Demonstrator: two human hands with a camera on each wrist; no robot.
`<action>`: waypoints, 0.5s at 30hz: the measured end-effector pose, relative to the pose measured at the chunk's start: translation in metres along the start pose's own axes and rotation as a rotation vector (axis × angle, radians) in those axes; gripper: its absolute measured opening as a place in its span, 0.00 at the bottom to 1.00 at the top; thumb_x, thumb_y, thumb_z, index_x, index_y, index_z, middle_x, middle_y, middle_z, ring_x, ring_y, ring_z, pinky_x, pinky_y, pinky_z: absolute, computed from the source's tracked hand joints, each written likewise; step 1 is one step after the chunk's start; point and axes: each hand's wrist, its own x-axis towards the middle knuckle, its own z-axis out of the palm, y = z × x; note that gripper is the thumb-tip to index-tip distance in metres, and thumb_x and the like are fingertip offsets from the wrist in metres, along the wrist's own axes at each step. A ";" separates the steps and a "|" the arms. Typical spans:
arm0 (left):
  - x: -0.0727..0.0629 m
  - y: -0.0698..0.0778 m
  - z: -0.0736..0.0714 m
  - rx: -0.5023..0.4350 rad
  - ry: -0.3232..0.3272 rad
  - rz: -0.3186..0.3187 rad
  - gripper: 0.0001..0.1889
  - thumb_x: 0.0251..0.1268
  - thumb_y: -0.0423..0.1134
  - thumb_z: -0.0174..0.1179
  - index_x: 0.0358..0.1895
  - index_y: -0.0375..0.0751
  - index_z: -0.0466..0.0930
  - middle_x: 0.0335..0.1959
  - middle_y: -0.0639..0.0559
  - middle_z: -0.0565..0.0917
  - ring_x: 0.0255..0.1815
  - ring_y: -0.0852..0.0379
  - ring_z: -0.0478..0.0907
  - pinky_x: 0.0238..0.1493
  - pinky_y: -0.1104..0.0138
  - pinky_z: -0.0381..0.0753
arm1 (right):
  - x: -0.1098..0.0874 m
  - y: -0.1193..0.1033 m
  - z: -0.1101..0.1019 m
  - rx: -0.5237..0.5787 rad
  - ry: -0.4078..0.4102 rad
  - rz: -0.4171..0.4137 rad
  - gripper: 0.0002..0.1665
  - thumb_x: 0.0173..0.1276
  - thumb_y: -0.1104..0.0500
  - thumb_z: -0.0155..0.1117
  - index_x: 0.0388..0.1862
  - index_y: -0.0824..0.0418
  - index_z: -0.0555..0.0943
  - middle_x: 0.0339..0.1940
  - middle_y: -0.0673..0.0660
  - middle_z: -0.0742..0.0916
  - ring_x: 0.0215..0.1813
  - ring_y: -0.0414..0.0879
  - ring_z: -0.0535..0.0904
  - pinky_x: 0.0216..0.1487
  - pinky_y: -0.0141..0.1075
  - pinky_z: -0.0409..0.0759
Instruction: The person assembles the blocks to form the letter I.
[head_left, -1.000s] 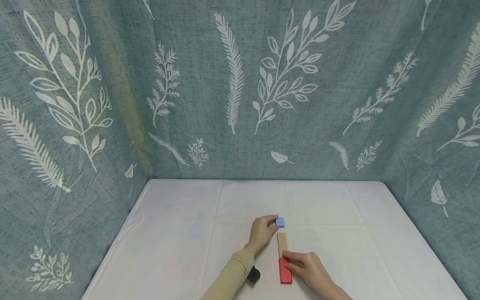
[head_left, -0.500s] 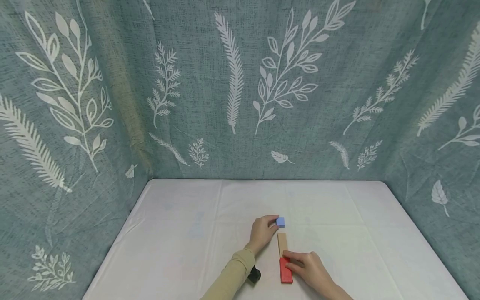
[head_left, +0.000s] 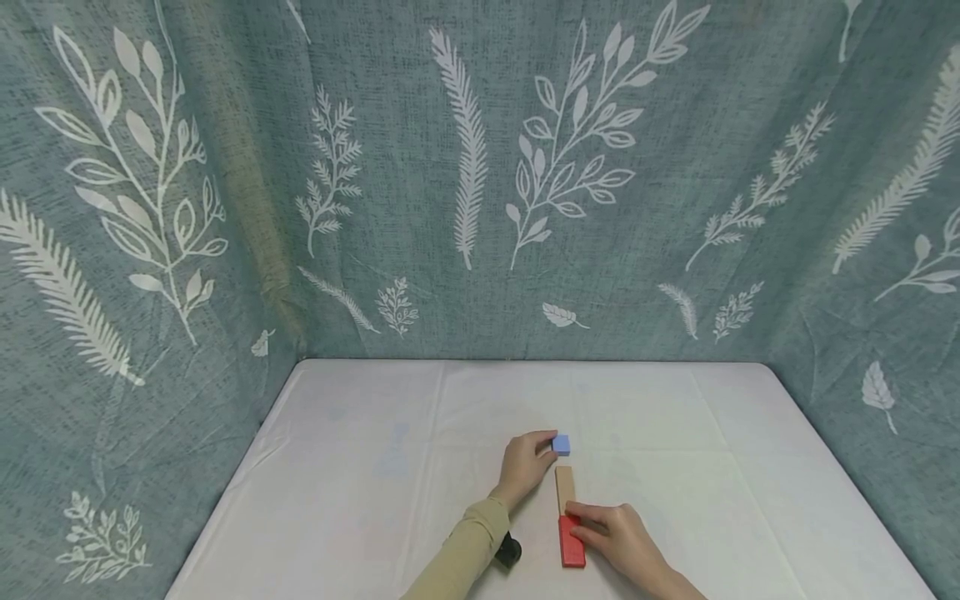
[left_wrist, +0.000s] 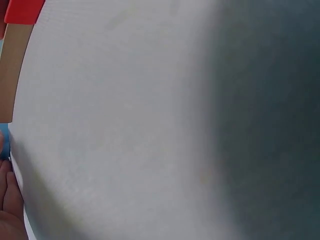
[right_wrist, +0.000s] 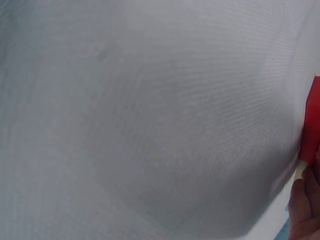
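In the head view my left hand (head_left: 523, 463) pinches a small blue block (head_left: 562, 445) by its left part, between thumb and forefinger. Nearer to me lies a flat wooden block (head_left: 564, 486), a short gap away from the blue one. Its near end meets a red rectangular block (head_left: 572, 552), roughly in line with it. My right hand (head_left: 622, 537) grips the red block from the right near that join, forefinger at the join and thumb on the red. At the left wrist view's edge show the wooden block (left_wrist: 11, 75) and red block (left_wrist: 24, 11); the right wrist view catches the red block (right_wrist: 312, 120).
A white cloth covers the table (head_left: 360, 467). Behind and at both sides hangs a green-grey curtain (head_left: 405, 167) with white leaf prints. A small black object (head_left: 510, 550) shows beside the left sleeve (head_left: 465, 546), partly hidden by it.
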 end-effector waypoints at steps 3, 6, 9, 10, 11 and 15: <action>0.000 -0.001 0.000 -0.004 -0.001 -0.010 0.16 0.57 0.30 0.63 0.50 0.34 0.82 0.50 0.41 0.85 0.55 0.45 0.80 0.57 0.55 0.80 | 0.001 0.001 0.000 0.001 -0.001 -0.006 0.18 0.58 0.57 0.69 0.47 0.63 0.85 0.45 0.55 0.89 0.50 0.48 0.85 0.44 0.33 0.86; 0.001 -0.002 -0.001 -0.021 -0.006 -0.019 0.17 0.57 0.30 0.63 0.51 0.33 0.81 0.51 0.41 0.84 0.56 0.44 0.80 0.58 0.54 0.79 | 0.003 0.001 0.000 -0.005 -0.002 -0.011 0.18 0.58 0.56 0.69 0.47 0.62 0.85 0.45 0.55 0.89 0.50 0.48 0.85 0.44 0.33 0.86; 0.002 -0.004 -0.002 -0.036 -0.010 -0.024 0.18 0.58 0.31 0.63 0.52 0.32 0.80 0.52 0.40 0.83 0.56 0.44 0.79 0.59 0.54 0.78 | 0.004 0.001 0.000 -0.021 -0.007 -0.017 0.19 0.59 0.55 0.69 0.48 0.61 0.85 0.45 0.55 0.88 0.50 0.48 0.85 0.45 0.34 0.86; 0.002 -0.005 -0.002 -0.041 -0.010 -0.025 0.18 0.58 0.31 0.62 0.53 0.32 0.80 0.52 0.39 0.83 0.56 0.44 0.79 0.59 0.54 0.78 | 0.005 0.001 0.000 -0.035 -0.008 -0.022 0.19 0.59 0.55 0.69 0.48 0.61 0.85 0.45 0.55 0.89 0.50 0.48 0.85 0.45 0.34 0.86; 0.002 -0.006 -0.003 -0.048 -0.009 -0.028 0.18 0.58 0.31 0.62 0.53 0.32 0.80 0.52 0.39 0.83 0.56 0.44 0.79 0.59 0.54 0.78 | 0.005 0.001 0.000 -0.049 -0.010 -0.026 0.18 0.59 0.55 0.69 0.48 0.61 0.85 0.45 0.54 0.89 0.50 0.47 0.85 0.45 0.35 0.86; 0.004 -0.008 -0.010 -0.081 -0.004 -0.038 0.18 0.60 0.33 0.61 0.54 0.31 0.79 0.53 0.39 0.82 0.56 0.45 0.80 0.59 0.55 0.78 | 0.007 0.001 -0.001 -0.105 -0.010 -0.056 0.17 0.59 0.56 0.69 0.47 0.60 0.85 0.45 0.54 0.89 0.49 0.47 0.85 0.45 0.36 0.86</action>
